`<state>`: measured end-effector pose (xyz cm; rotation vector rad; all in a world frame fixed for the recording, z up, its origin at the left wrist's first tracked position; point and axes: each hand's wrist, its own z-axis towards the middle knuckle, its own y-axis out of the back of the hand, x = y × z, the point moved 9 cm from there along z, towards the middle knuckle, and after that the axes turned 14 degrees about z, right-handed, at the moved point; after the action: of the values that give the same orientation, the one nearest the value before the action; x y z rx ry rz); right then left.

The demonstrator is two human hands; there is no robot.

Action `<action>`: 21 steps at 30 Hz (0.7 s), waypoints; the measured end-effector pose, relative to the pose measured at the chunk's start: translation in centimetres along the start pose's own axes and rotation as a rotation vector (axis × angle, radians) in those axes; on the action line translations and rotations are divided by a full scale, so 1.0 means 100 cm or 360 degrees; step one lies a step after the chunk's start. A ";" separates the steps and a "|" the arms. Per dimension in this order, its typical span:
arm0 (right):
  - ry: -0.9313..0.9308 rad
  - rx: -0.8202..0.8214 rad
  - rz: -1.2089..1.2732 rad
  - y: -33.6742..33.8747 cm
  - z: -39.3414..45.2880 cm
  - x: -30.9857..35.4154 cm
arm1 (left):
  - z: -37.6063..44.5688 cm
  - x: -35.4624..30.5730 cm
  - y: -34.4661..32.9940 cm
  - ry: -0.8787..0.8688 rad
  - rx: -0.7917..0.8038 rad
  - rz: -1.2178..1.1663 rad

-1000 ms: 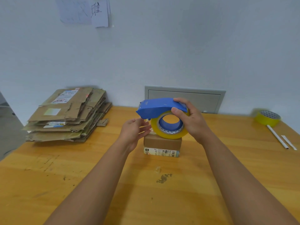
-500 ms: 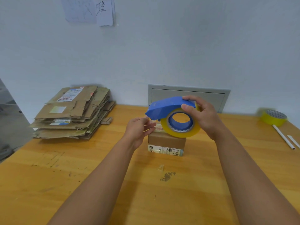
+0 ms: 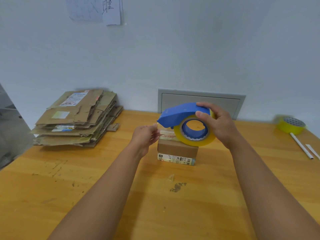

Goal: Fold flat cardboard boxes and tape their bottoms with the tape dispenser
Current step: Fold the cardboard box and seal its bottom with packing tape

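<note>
One small folded box [image 3: 177, 148] stands mid-tabletop [image 3: 52, 196], its near label too blurred to read. The right hand [image 3: 219, 125] grips the blue tape dispenser [image 3: 183, 113] over the box. The left hand [image 3: 145, 135], fingers together, seems to pinch the tape end. Flat boxes [image 3: 76, 118] are stacked far left.

A wooden table [image 3: 86, 196] holds a pile of flat boxes [image 3: 76, 118], a small box [image 3: 177, 150], a yellow tape roll [image 3: 290, 126] and two white sticks [image 3: 302, 146].
</note>
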<state>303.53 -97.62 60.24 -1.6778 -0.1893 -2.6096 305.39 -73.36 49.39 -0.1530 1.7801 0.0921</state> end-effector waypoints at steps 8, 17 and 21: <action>-0.0003 0.0167 -0.0149 -0.017 0.014 0.009 | 0.005 0.009 0.008 0.0066 -0.0024 -0.0065; -0.0017 0.0108 -0.0134 -0.015 0.013 0.002 | 0.001 0.041 0.004 0.0319 0.0162 -0.0081; -0.0007 0.0097 -0.0093 -0.018 0.011 0.002 | 0.002 0.050 0.001 0.0343 0.0172 -0.0018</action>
<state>304.29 -95.70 60.70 -1.6838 -0.3197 -2.6125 304.54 -73.50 44.49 -0.0980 1.9941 -0.0300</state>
